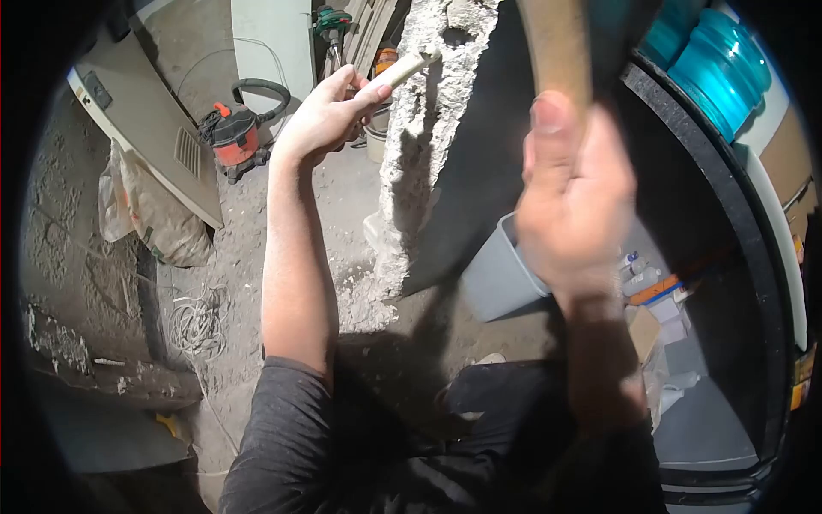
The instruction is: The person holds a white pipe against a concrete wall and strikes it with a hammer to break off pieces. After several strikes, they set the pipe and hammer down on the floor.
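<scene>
My left hand (318, 118) is closed around a pale, dusty chisel (402, 70), its far end against the rough broken edge of a wall (413, 176). White crumbled plaster covers that edge, with a dark hole near the top. My right hand (575, 201), blurred by motion, grips a thick wooden handle (558, 43) raised to the right of the wall. The head of that tool is out of view, but it looks like a hammer.
Below stands a grey bin (501, 270). Rubble (364, 304) lies at the wall's foot. To the left are a red vacuum cleaner (235, 137), a coiled cable (199, 324) and a leaning panel (154, 128). A blue water jug (719, 73) sits at upper right.
</scene>
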The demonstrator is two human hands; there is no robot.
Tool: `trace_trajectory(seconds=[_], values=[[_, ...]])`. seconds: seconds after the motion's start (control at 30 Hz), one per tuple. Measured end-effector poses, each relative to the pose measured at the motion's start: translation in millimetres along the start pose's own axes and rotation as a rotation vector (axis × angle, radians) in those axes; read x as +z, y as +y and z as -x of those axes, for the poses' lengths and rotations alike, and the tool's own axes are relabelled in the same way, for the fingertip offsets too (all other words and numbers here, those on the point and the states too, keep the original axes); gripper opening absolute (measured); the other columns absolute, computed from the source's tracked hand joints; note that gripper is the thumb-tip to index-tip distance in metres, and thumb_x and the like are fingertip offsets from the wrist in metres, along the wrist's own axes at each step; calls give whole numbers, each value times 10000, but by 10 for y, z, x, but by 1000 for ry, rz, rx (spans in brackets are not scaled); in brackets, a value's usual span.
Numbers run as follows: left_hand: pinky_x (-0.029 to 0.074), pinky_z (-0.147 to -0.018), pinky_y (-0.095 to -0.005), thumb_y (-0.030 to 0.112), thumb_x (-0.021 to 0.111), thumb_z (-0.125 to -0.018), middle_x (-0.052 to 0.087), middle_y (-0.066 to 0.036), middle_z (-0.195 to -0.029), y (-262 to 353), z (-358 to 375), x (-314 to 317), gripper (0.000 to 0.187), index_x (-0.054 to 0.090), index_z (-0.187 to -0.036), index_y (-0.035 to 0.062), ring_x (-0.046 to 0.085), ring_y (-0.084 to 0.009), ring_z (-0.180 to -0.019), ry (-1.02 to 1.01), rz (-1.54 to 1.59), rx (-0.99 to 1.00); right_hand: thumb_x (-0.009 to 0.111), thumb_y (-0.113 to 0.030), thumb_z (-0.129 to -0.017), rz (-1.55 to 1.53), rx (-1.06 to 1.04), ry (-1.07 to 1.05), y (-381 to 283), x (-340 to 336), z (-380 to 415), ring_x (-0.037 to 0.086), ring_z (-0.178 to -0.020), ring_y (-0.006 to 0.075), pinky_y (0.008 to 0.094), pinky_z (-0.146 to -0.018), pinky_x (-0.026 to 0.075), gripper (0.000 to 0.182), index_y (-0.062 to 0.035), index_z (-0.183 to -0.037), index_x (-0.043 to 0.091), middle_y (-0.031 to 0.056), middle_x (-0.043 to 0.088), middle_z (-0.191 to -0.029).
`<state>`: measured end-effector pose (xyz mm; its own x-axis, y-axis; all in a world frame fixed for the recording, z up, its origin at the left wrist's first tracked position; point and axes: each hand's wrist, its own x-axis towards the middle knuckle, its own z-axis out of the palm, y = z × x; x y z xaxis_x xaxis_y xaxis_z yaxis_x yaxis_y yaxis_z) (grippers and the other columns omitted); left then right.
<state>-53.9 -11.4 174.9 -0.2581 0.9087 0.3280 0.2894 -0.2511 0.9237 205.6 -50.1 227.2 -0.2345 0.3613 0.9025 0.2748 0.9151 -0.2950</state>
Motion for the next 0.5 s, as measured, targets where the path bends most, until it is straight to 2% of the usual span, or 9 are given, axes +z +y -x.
trace_trajectory(seconds=[0.03,0.1,0.2,0.3,0.37,0.4,0.5], values=[[226,-387,-246,371,693,-960,514,33,-659,7,13,-3,325,505,-931,106,374,-43,-446,-2,20,11,506,-361,-1058,147,109,-117,63,29,107,546,-502,207,350,-504,423,387,-18,-885,544,109,540,-589],[228,-390,-245,362,695,-960,506,37,-658,-34,21,8,322,507,-928,102,370,-43,-449,12,-13,26,579,-252,-1013,267,171,-272,327,211,170,658,-664,461,500,-550,505,263,-9,-964,492,228,622,-636],[251,-417,-229,354,690,-965,496,43,-670,-23,19,34,313,519,-926,95,377,-34,-484,30,-29,37,566,-275,-1014,270,256,-281,245,107,143,645,-692,486,545,-564,492,283,-5,-959,502,261,630,-671],[248,-417,-229,350,690,-966,493,44,-671,-9,27,41,310,521,-928,94,372,-34,-482,38,-62,28,574,-274,-1023,193,130,-124,-117,-68,-74,665,-632,414,439,-527,501,310,7,-896,545,222,618,-636],[238,-406,-235,345,689,-967,491,45,-669,-23,12,49,304,519,-926,96,366,-36,-470,45,-71,29,519,-433,-1047,42,77,-14,-221,-95,-137,479,-559,103,292,-525,399,450,-33,-844,561,22,525,-630],[238,-405,-235,346,688,-967,491,45,-669,-19,16,47,304,520,-925,96,367,-36,-470,41,-68,26,524,-456,-1041,-39,-1,76,-263,-62,-166,450,-588,51,261,-538,390,461,-48,-831,559,-46,521,-663],[246,-412,-231,347,688,-968,493,46,-673,-4,22,11,305,522,-919,95,378,-35,-479,26,-19,10,529,-441,-1041,67,15,66,-250,0,-72,451,-579,81,269,-537,394,463,-31,-826,552,-3,523,-651]])
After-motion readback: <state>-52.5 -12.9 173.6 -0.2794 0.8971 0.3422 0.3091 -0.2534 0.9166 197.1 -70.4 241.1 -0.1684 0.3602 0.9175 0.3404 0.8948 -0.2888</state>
